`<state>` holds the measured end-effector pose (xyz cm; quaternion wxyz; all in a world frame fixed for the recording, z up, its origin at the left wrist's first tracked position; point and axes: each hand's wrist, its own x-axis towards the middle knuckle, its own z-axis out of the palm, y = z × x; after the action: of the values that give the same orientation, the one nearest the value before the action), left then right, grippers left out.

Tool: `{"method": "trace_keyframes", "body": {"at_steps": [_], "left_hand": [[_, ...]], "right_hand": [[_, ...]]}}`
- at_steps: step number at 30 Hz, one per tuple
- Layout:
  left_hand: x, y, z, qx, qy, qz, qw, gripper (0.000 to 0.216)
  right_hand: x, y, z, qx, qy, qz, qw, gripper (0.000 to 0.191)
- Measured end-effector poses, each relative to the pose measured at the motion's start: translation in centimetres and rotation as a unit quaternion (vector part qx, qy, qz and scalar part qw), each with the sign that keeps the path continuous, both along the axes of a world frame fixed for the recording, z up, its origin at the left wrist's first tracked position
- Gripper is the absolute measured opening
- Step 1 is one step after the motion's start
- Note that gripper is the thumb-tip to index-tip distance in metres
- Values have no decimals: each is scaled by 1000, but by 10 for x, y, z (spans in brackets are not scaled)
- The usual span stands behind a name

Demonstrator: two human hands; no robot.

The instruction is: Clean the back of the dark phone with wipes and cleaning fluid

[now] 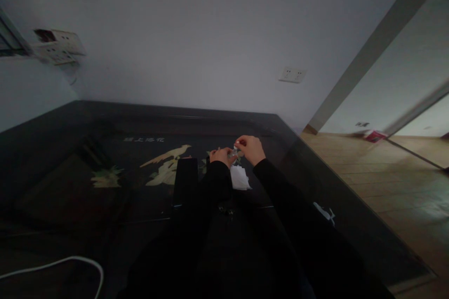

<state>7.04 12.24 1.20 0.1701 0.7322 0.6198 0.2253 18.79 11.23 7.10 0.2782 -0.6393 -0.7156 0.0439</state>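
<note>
Both of my hands are close together over the dark glossy table (140, 233), in black sleeves. My left hand (220, 155) is closed around a small clear object (232, 153), perhaps a little bottle or vial; its exact kind is too small to make out. Just right of it, my right hand (253, 147) pinches a tiny white piece (235, 147) at the top of the clear object. Whether the two pieces touch, I cannot tell. Below the hands lies a folded white tissue or paper packet (240, 178). A black rectangular box (185, 177) stands left of my left forearm.
Small shiny metal items (226, 210), possibly keys, lie between my forearms. A crumpled white scrap (324, 213) sits right of my right sleeve. At lower left runs a white cable (75, 259). The white wall (196, 46) borders the table's far edge.
</note>
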Motion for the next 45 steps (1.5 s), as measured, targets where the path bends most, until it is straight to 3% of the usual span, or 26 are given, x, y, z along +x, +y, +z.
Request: {"method": "trace_keyframes", "body": {"at_steps": [5,12,21,25,29,32,35,41,45], "left_hand": [[-1,3,-3,2,-7,-2,1000,31],[-2,3,-3,-6,-8,-2,1000,34],[-3,6,-7,12,7,-9,1000,34],[-3,4,-6,35,15,-15,999,30],[-1,0,-6,56,26,-17,998,30],[0,-3,-5,62,32,-19,997,31],[0,-4,-3,59,40,-23,997,36],[-9,-14,2,56,64,-14,996,62],[-30,-34,7,63,102,-8,993,46]], "right_hand": [[-7,-2,-10,-32,-53,17,998,20],[-8,2,-3,-54,-137,-1,989,13],[-16,2,-5,-60,-175,-80,980,59],[8,-12,-3,-82,-161,-105,978,57],[25,-37,-21,-141,-156,-24,977,30],[21,-46,-39,-183,-156,61,969,53],[13,-44,-50,-210,-158,78,962,69],[15,-34,-51,-284,-150,57,945,30],[22,-37,-52,-307,-121,76,941,31]]}}
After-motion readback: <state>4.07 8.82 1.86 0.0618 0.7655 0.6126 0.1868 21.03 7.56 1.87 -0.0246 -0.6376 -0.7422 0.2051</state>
